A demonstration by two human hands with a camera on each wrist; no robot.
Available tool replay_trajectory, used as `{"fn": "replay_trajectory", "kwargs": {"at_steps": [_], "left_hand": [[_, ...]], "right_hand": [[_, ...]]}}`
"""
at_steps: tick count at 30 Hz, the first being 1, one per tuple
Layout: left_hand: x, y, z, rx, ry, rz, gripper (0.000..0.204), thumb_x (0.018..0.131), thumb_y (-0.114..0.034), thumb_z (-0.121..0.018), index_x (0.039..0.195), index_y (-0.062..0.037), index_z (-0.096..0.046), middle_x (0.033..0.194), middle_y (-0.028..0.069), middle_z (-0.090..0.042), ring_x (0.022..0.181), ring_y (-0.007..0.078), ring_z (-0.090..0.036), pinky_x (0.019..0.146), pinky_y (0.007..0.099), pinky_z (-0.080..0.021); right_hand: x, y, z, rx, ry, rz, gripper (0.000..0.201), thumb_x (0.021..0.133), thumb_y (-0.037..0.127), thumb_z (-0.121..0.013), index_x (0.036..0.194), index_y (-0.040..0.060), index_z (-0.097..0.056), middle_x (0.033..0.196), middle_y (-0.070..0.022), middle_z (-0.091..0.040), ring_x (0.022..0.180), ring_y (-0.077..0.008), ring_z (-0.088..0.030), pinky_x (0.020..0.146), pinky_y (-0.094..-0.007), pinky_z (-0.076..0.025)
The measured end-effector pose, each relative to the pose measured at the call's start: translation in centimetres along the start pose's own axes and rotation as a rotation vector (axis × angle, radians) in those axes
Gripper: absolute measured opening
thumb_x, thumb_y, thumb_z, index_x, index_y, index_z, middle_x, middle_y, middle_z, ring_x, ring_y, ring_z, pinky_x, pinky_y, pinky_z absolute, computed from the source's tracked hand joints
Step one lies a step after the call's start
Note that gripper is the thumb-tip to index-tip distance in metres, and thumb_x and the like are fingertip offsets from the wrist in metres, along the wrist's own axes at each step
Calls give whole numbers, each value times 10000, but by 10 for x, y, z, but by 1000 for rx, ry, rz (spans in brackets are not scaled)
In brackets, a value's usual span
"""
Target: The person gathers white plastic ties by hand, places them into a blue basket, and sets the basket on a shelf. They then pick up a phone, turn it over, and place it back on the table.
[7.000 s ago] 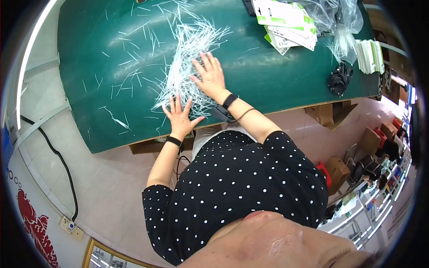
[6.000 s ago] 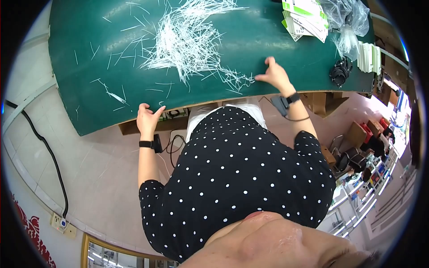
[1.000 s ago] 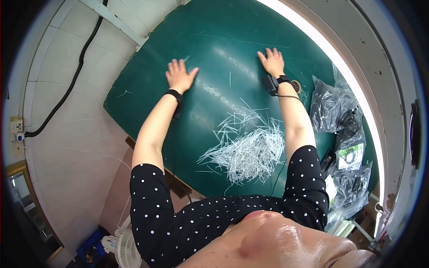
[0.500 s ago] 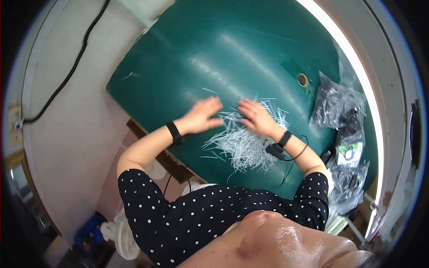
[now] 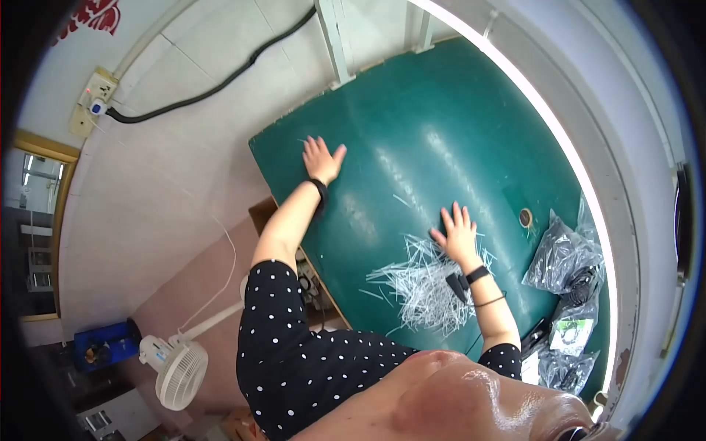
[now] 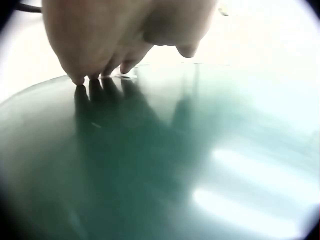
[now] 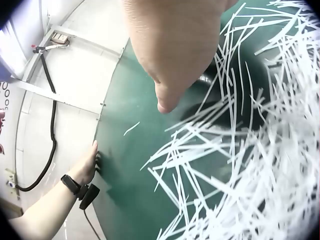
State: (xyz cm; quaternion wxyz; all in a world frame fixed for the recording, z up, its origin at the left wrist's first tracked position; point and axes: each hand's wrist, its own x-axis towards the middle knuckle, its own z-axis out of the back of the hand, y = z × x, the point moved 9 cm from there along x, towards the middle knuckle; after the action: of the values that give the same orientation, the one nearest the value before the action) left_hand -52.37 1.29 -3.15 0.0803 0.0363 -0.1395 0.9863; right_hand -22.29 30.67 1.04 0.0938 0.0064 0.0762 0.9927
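Note:
A loose heap of thin white strips lies on the green tabletop. My left hand reaches to the far left corner, fingers straight and spread, beside a small white scrap. In the left wrist view its fingertips meet the green surface. My right hand is spread over the heap's far edge, palm down, holding nothing. The right wrist view shows the strips close up, tangled, under and beside that hand. One short strip lies apart, between the two hands.
A tape roll sits toward the right. Plastic bags with black cables line the right side, below a long light tube. Past the left edge are a black hose on the wall and a white fan.
Earlier the strips were scattered widely; they now form a compact heap. Since half a second ago my left hand has left the heap for the far left corner; the head view has turned.

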Motion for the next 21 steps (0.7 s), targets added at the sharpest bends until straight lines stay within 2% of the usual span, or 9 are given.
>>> {"fn": "replay_trajectory", "kwargs": {"at_steps": [4, 6, 8, 10, 12, 17, 19, 20, 21], "left_hand": [[-108, -123, 25, -150, 41, -558, 705, 788, -451, -605, 1250, 49, -420, 1338, 291, -383, 1239, 428, -368, 1020, 554, -303], [-179, -162, 3, -182, 294, -747, 769, 847, -523, -526, 1372, 6, -337, 1445, 255, -282, 1348, 408, -249, 1100, 515, -195], [-242, -185, -8, -307, 434, -1002, 737, 876, -512, -510, 1378, 0, -338, 1455, 240, -277, 1347, 396, -260, 1104, 506, -192], [-247, -195, 3, -338, 507, -1017, 718, 881, -503, -512, 1374, -6, -351, 1456, 233, -281, 1343, 391, -271, 1103, 498, -203], [-253, -203, 20, -402, 673, -984, 682, 892, -486, -516, 1366, -17, -376, 1457, 220, -289, 1335, 382, -294, 1100, 482, -225], [-115, -232, 194, -918, 137, -804, 300, 875, -243, -629, 1062, -8, -613, 1101, 152, -618, 1050, 273, -576, 927, 365, -446], [-58, -237, 269, -1186, -37, -724, 209, 932, -212, -556, 989, -18, -610, 978, 47, -618, 897, 128, -578, 827, 274, -470], [-29, -243, 299, -1335, -22, -808, 217, 955, -227, -515, 985, -31, -602, 946, 25, -605, 813, 115, -573, 772, 263, -475], [-6, -245, 338, -1194, -35, -683, 260, 973, -258, -477, 999, -30, -600, 950, 31, -610, 816, 131, -602, 745, 276, -492]], "right_hand": [[-38, 37, -2, 38, 97, 76, 653, 811, 510, -597, 1351, 175, -447, 1459, -178, -297, 1334, -416, -271, 955, -652, -313], [-50, 43, 1, 22, 108, 87, 648, 812, 512, -595, 1349, 179, -450, 1460, -180, -293, 1337, -411, -270, 949, -654, -318], [-59, 43, 0, 147, 174, 82, 610, 816, 471, -611, 1321, 156, -477, 1439, -177, -330, 1318, -390, -314, 951, -635, -333], [-63, 35, 3, 205, 189, 68, 591, 818, 450, -619, 1307, 144, -490, 1429, -175, -349, 1308, -380, -336, 951, -626, -341], [-63, 12, 21, 258, 35, -7, 498, 815, 386, -640, 1216, 104, -554, 1340, -167, -451, 1229, -355, -430, 945, -562, -384], [-66, 0, 105, 388, -174, -6, 298, 812, 267, -659, 1006, 41, -643, 1075, -145, -621, 1009, -319, -583, 875, -421, -466], [-71, 4, 140, 398, -207, 8, 273, 814, 256, -658, 979, 39, -647, 1026, -143, -628, 972, -317, -592, 851, -407, -472], [-74, 9, 157, 410, -221, 25, 249, 816, 245, -656, 952, 37, -652, 977, -141, -635, 936, -314, -601, 826, -394, -479], [-79, 14, 171, 422, -235, 43, 227, 817, 235, -655, 925, 35, -656, 929, -140, -642, 899, -311, -610, 802, -380, -486]]}}
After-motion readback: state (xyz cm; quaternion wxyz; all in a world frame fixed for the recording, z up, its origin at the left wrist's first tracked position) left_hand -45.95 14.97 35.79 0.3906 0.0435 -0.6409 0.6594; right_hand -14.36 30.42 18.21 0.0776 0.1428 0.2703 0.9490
